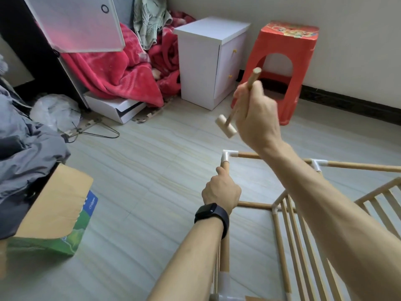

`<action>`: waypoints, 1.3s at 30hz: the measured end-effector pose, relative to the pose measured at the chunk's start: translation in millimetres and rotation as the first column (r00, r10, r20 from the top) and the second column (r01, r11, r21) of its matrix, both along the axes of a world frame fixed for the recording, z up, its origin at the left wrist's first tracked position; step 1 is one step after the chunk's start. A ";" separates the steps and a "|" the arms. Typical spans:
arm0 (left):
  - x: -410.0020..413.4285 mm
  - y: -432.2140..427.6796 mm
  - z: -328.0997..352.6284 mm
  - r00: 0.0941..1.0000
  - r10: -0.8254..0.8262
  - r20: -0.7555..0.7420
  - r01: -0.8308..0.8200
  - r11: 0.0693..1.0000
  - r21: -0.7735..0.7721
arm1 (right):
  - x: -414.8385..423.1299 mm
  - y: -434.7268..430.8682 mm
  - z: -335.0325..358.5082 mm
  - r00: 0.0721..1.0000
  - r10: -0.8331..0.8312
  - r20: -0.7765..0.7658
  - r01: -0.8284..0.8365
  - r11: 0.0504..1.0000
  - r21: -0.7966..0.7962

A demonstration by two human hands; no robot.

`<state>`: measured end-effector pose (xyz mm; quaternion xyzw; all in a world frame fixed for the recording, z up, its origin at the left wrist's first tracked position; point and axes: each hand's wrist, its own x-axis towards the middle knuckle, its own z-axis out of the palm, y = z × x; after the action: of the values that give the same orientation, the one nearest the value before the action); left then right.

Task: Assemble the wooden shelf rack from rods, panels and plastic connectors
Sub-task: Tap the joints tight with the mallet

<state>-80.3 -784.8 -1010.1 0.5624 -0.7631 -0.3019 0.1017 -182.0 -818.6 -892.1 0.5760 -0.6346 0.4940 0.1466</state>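
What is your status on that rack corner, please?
Right hand grips wooden mallet, raised above white corner connector. Left hand grips upright rod beneath it. Nothing between mallet and connector.

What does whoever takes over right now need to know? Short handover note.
Left hand grips the upright rod just below the white corner connector.
Right hand holds the wooden mallet raised above that connector.
Done: the connector sits on the rod's top end and joins the top rod; a slatted panel is already in the frame.
Left: probably tap the corner home, then check the other joints.
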 end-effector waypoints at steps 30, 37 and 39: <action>-46.2 24.7 34.8 0.912 -0.213 0.349 0.310 0.918 -0.248 | -105.5 195.2 -22.1 0.865 -0.308 0.395 0.191 0.932 0.309; -119.8 117.2 14.7 0.976 -0.195 -0.100 0.212 0.955 0.206 | -124.4 199.5 -14.7 0.848 -0.366 0.382 0.243 0.911 0.334; -110.5 124.5 6.9 0.977 -0.193 -0.088 0.204 0.970 0.135 | -126.1 198.3 -14.1 0.865 -0.347 0.363 0.235 0.919 0.318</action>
<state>-190.8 -660.3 -1003.2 0.4775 -0.7875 -0.3854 0.0585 -308.1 -620.3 -906.2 0.3695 -0.7910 0.4875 0.0050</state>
